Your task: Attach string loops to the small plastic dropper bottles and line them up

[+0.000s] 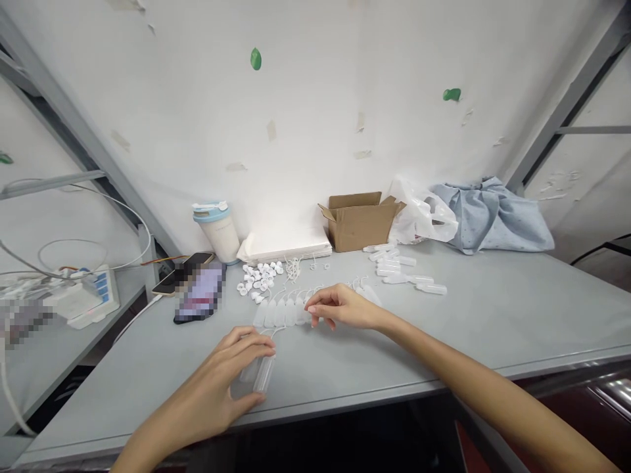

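At the front of the table, my left hand curls around two or so translucent plastic tubes, fingertips at their top and thumb at their lower end. My right hand is closed, its thumb and index finger together at the right part of a row of translucent plastic tubes; what the fingertips hold is hidden. White cords stick out from the tops of the row. Behind it lie a heap of small white caps and a bundle of white cords. More tubes lie partly behind my right wrist.
Loose tubes lie at the right back. Along the wall stand a lidded cup, a paper stack, an open cardboard box, a white plastic bag and blue cloth. Two phones lie left.
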Available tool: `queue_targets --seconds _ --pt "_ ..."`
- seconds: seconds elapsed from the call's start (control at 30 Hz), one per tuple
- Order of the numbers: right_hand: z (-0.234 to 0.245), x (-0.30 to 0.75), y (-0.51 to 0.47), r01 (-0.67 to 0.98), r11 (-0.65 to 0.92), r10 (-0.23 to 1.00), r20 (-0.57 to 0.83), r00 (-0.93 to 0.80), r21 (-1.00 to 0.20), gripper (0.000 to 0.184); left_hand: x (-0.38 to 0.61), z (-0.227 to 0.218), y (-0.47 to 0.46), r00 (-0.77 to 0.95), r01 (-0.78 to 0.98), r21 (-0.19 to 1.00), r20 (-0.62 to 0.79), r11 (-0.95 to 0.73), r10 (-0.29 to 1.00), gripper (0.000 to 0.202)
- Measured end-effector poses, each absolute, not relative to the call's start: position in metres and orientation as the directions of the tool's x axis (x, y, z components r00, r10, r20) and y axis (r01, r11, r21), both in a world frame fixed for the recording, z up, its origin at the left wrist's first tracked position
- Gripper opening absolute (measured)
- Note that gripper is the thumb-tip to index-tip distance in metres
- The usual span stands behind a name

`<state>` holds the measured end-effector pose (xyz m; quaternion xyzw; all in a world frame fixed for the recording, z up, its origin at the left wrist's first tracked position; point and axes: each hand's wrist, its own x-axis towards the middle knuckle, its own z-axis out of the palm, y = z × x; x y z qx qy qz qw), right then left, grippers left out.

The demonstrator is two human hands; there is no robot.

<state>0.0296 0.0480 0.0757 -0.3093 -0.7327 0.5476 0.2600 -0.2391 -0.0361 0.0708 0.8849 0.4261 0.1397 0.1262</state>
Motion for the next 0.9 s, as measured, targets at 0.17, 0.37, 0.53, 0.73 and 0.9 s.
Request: queue_targets --seconds 0.17,0.37,0.53,0.73,0.9 --pt "0.077 0.030 0.048 0.170 0.214 0.740 0.046 -0.672 -0.962 0.027 -0.244 0.070 -0.035 0.597 0.729 0.332 0.118 -0.598 0.793 0.046" --pt "0.076 0.030 0.048 0.172 0.222 0.744 0.053 -0.666 -0.960 0.027 -0.246 0.066 -0.028 0.590 0.736 0.299 0.157 -0.608 0.792 0.042" --pt "0.075 0.031 0.050 0.162 0.227 0.743 0.064 -0.666 -0.960 0.026 -0.245 0.065 -0.025 0.599 0.728 0.298 0.163 -0.618 0.784 0.041" --pt "0.076 0.032 0.050 0.169 0.233 0.750 0.066 -0.659 -0.958 0.027 -0.244 0.069 -0.026 0.606 0.714 0.322 0.161 -0.622 0.779 0.044" --pt "0.079 0.036 0.053 0.186 0.258 0.768 0.084 -0.635 -0.948 0.026 -0.234 0.086 -0.014 0.598 0.699 0.353 0.190 -0.622 0.779 0.035"
